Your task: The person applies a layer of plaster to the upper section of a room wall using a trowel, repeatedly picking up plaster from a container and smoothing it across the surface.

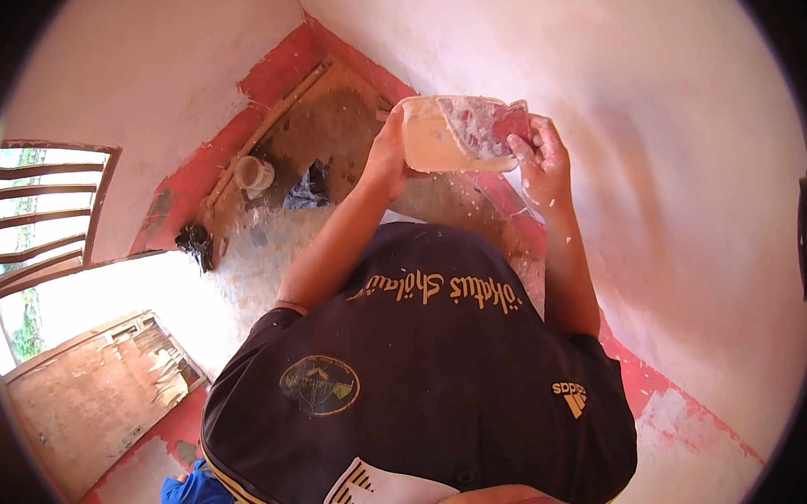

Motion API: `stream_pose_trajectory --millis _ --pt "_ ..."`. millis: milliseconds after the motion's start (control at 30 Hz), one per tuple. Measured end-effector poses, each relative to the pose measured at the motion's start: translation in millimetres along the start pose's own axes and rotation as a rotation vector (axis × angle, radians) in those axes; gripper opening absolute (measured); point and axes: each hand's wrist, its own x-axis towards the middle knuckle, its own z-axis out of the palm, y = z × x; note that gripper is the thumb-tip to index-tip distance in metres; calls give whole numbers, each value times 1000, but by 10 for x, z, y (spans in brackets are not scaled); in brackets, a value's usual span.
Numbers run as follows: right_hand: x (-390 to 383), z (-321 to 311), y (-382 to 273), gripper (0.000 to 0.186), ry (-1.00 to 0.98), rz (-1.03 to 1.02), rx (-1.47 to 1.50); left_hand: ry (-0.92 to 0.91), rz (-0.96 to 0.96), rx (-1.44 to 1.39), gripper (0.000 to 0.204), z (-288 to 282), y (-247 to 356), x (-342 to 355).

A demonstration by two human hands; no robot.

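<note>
My left hand (387, 155) grips the left end of a rectangular, pale yellowish plastic tray or board (431, 140), held up near the wall with its face toward me. My right hand (538, 158) is closed at its right end on a red flat piece (510, 124), perhaps a scraper, coated with pale paste that spreads over that part of the tray. Pale flecks cover my right fingers and forearm. I cannot tell exactly where the red piece ends and the tray begins.
White walls with red lower bands (272, 61) meet in the corner ahead. A pale bucket (254, 175), dark crumpled bags (308, 189) and a long strip lie on the dirty floor (269, 221). Left are a barred window (41, 189), a worn wooden panel (98, 409) and someone in blue (199, 495).
</note>
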Motion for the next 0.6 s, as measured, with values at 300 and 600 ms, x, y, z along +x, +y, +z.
stream_pose_trajectory --millis 300,600 --pt "181 -54 118 24 -17 -51 194 -14 40 13 58 69 55 355" --pt "330 34 197 22 -20 -16 150 33 -17 -28 60 95 226 423"
